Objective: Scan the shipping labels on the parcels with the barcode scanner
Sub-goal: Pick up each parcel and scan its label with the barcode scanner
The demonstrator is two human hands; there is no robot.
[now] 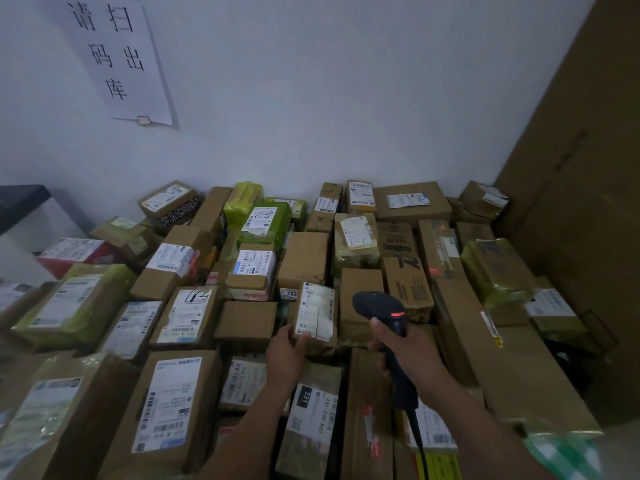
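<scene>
A small cardboard parcel (317, 311) with a white shipping label facing up is tilted above the pile, just left of centre. My left hand (289, 351) grips its near lower corner. To its right, my right hand (403, 348) grips the handle of a black barcode scanner (379, 308). A red light glows on the scanner's head. The head points toward the held parcel's label. A black cable hangs from the handle down past my forearm.
Several cardboard and green-wrapped parcels (173, 271) cover the whole surface up to the white wall. A tall cardboard sheet (571, 202) leans at the right. A paper sign (117, 57) hangs on the wall. A dark shelf edge (20, 206) juts in at the left.
</scene>
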